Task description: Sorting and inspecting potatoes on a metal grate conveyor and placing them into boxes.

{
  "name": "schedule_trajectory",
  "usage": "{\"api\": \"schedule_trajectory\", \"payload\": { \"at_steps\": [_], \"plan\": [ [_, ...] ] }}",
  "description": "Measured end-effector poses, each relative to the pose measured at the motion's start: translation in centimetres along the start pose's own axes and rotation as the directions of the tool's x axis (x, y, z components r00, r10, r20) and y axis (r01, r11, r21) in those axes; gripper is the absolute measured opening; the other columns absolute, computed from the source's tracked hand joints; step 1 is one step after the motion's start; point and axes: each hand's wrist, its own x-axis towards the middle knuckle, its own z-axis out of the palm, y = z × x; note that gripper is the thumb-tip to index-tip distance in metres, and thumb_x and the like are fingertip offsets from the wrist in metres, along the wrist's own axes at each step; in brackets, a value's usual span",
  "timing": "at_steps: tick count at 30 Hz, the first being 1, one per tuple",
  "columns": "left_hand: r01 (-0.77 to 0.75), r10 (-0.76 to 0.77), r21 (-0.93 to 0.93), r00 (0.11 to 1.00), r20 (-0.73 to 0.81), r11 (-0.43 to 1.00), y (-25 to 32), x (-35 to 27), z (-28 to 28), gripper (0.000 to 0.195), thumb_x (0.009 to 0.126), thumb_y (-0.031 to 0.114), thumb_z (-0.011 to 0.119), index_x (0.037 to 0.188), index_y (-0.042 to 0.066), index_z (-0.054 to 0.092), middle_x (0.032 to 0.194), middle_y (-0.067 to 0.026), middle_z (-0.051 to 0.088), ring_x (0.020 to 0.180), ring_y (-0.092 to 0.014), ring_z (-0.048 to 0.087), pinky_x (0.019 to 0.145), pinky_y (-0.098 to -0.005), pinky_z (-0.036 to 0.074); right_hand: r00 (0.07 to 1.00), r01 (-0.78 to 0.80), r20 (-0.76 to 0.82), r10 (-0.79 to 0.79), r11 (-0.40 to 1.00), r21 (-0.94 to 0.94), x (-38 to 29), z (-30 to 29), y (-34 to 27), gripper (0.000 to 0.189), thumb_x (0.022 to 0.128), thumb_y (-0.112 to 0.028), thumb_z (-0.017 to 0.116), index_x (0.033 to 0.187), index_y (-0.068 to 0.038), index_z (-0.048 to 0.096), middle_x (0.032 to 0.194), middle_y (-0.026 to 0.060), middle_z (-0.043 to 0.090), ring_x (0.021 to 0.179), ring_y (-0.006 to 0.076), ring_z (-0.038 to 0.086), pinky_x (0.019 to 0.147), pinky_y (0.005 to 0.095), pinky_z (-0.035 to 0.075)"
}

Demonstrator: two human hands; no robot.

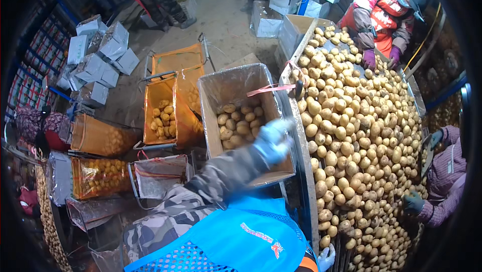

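My left hand (274, 142), in a light blue glove and blurred by motion, is over the right side of a plastic-lined cardboard box (246, 181). Whether it holds anything cannot be told. Potatoes (241, 123) lie in the bottom of that box. At the bottom edge, my right hand (326, 259), in a pale glove, is beside the rim of the sorting table (307, 181); my vest and the picture's edge partly hide it, and its grip is unclear. A large heap of potatoes (350, 121) covers much of the table.
Orange mesh bags (175, 110) of potatoes hang on metal frames left of the box. A pink strap (271, 89) crosses the box's rim. One person (384, 16) in purple gloves and another (448, 181) in grey gloves reach over the table. White cartons (105, 52) are piled upper left.
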Motion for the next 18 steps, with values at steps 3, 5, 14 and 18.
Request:
{"api": "schedule_trajectory", "payload": {
  "at_steps": [3,5,14,18],
  "plan": [
    [-0.199,0.176,-0.006,0.855,0.487,0.980,4.4,-2.4,3.1,0.046,0.070,0.006,0.061,0.115,0.003,0.055,0.106,-0.0178,0.058,0.098,-0.035,0.056,0.084,-0.0406,0.047,0.986,0.127,-0.110,-0.129,0.992,-0.024,1.3,1.4,2.7,0.036,0.089,-0.022,0.053,0.106,0.009,0.057,0.100,0.0191,0.063,0.089,0.0268,0.060,0.078,0.0347,0.048],
    [-0.204,0.282,-0.195,0.713,0.642,0.959,5.2,-5.8,5.8,0.047,0.065,0.009,0.064,0.112,0.006,0.057,0.102,-0.0155,0.059,0.094,-0.034,0.057,0.078,-0.0420,0.048,0.991,0.059,-0.126,-0.051,0.996,0.061,0.9,1.2,1.8,0.036,0.089,-0.023,0.052,0.108,0.008,0.057,0.100,0.0171,0.063,0.079,0.0211,0.058,0.070,0.0309,0.047],
    [-0.290,0.367,-0.237,0.573,0.732,0.927,5.7,-9.8,10.0,0.044,0.063,0.014,0.064,0.106,0.012,0.057,0.086,-0.0081,0.055,0.080,-0.029,0.055,0.063,-0.0424,0.044,0.989,-0.081,-0.101,0.104,0.975,0.209,0.0,1.3,1.9,0.034,0.090,-0.018,0.052,0.115,0.006,0.054,0.105,0.0116,0.060,0.070,0.0125,0.050,0.062,0.0244,0.043],
    [-0.319,0.496,-0.387,0.663,0.561,0.865,4.7,-10.3,10.6,0.046,0.059,0.016,0.064,0.104,0.010,0.056,0.085,-0.0088,0.054,0.076,-0.029,0.055,0.060,-0.0430,0.043,0.948,-0.283,-0.039,0.315,0.895,0.345,0.0,1.4,0.3,0.032,0.089,-0.015,0.053,0.114,0.004,0.055,0.104,0.0109,0.061,0.069,0.0116,0.049,0.060,0.0240,0.043]
  ]
}}
